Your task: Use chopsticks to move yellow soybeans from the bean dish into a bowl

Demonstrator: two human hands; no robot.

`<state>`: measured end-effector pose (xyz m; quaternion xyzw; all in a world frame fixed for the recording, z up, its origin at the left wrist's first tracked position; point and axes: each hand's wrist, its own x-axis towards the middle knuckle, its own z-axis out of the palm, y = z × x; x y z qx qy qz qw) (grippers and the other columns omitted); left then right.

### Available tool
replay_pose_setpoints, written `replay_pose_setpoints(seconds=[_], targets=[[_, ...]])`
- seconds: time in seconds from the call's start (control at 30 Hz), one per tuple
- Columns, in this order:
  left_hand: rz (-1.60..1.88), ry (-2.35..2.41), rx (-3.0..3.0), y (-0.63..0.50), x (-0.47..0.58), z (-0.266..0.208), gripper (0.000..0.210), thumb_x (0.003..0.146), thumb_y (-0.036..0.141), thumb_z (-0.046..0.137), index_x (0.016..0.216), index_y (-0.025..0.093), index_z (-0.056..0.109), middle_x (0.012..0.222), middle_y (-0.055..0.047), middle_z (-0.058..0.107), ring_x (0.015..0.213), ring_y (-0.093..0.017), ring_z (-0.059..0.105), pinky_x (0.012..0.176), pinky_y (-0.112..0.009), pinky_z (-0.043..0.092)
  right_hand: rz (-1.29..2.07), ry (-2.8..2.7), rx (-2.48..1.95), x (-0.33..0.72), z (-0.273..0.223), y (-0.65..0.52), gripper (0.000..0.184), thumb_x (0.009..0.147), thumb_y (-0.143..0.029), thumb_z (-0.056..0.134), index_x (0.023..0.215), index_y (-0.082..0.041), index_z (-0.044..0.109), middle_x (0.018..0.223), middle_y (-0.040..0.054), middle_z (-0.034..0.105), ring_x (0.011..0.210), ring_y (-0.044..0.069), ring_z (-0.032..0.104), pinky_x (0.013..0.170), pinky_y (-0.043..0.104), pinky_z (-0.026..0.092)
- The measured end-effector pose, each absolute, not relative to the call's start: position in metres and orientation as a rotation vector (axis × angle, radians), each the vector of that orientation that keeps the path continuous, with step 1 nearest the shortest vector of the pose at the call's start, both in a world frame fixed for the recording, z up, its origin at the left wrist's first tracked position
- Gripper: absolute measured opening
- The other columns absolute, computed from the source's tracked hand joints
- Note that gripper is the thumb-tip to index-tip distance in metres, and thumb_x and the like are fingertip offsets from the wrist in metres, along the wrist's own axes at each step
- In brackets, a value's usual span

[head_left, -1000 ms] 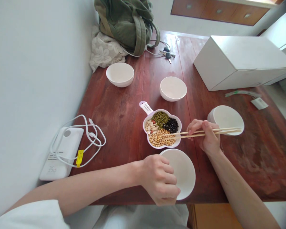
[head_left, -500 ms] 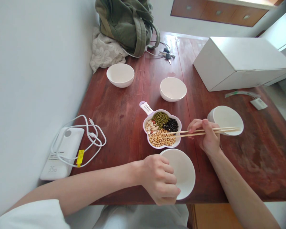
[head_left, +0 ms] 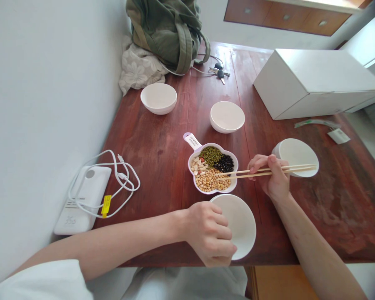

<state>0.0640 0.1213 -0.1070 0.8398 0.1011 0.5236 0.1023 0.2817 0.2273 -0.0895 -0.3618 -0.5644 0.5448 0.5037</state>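
Note:
My right hand (head_left: 270, 175) is closed around a pair of wooden chopsticks (head_left: 242, 176), their tips over the yellow beans in a lilac-edged, lobed dish (head_left: 191, 177). I see no bean between the tips. The dish has a short handle with a label. It holds green beans (head_left: 211, 156), black beans (head_left: 225, 163), peanut pieces (head_left: 198, 165) and yellow beans (head_left: 211, 181) in separate sections. My left hand (head_left: 211, 235) is curled over the left rim of the nearest white bowl (head_left: 245, 229); its fingertips are mostly hidden. No contents show in the visible part of that bowl.
More white bowls stand around: one at the far left (head_left: 158, 98), one behind the dish (head_left: 227, 117), one beside my right hand (head_left: 300, 156). A power bank (head_left: 93, 183) with a cable lies left. Behind are a green bag (head_left: 168, 33), keys (head_left: 219, 73) and a white box (head_left: 309, 83).
The chopstick tips have shifted slightly right over the yellow beans. My left hand stays at the near bowl, and the dish and bowls keep their places.

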Motion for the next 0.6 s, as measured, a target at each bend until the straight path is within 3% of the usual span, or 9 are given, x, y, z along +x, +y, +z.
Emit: replay_pose_setpoints(seconds=[0.6], targets=[[1.6, 0.289, 2.399, 0.1227, 0.0639, -0.107, 0.039, 0.073, 0.018, 0.066, 0.06, 0.022, 0.029, 0.049, 0.008, 0.034, 0.042, -0.009, 0.03, 0.049, -0.033, 0.021, 1.346, -1.322, -0.868, 0.2826, -0.0905, 0.23, 0.053, 0.103, -0.053, 0.062, 0.07, -0.016, 0.08, 0.066, 0.0085, 0.065, 0.049, 0.014, 0.057, 0.039, 0.025, 0.042]])
